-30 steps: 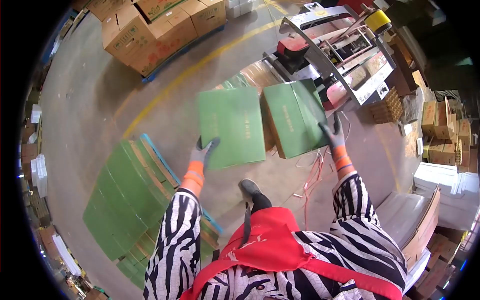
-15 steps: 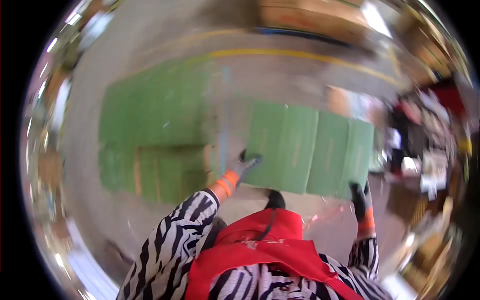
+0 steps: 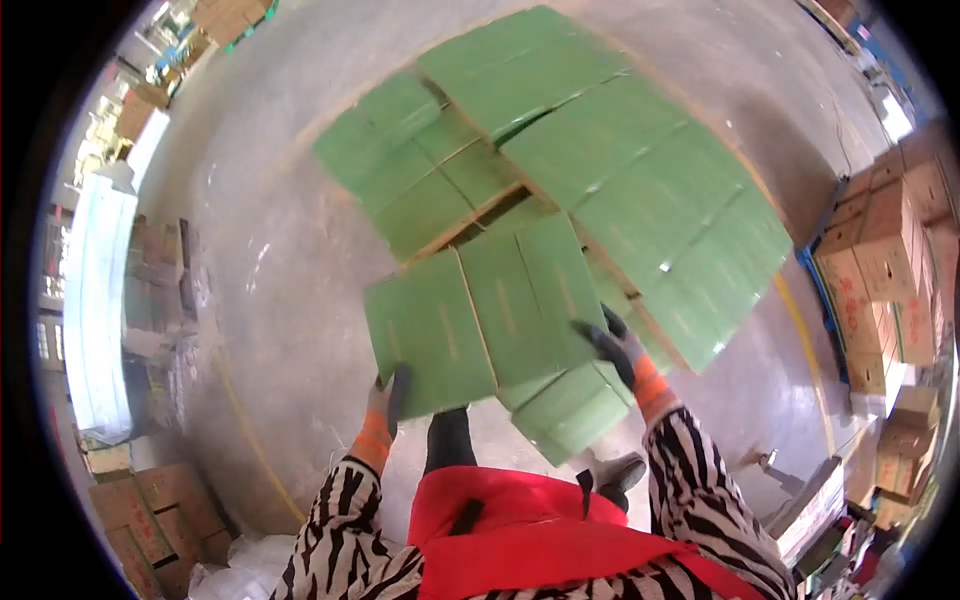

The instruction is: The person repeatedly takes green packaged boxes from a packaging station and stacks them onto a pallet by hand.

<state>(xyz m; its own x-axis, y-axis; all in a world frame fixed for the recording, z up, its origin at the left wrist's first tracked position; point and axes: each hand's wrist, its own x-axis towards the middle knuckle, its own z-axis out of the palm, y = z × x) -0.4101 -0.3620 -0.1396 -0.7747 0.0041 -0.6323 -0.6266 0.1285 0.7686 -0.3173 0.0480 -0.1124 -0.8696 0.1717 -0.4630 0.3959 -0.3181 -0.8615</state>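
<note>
Held boxes (image 3: 430,335): at least two green ones, side by side between your hands, at the near edge of the stack (image 3: 640,170); you cannot tell from here whether any of their weight rests on it.
Left hand (image 3: 388,393): clamped on the near left corner of the held boxes, pressing inward.
Right hand (image 3: 618,348): clamped on their right side, thumb over the top, so the load looks squeezed between your two palms.
Stack layers: the upper layer covers the far and right edges; at the left edge the lower layer (image 3: 420,160) lies bare, with a dark gap (image 3: 495,215) just beyond the held boxes.
Low box (image 3: 570,415): green, at the stack's near corner, beside your shoe (image 3: 622,472).
Stacking progress: most of the upper layer appears laid; the left and near part looks lower and unfilled, and your load is not yet released.
Change in view: a second ago you hold the boxes near a machine, with a gap between them and the stack off to your left; now they are together, the stack is ahead, and brown cartons (image 3: 875,290) stand at your right.
</note>
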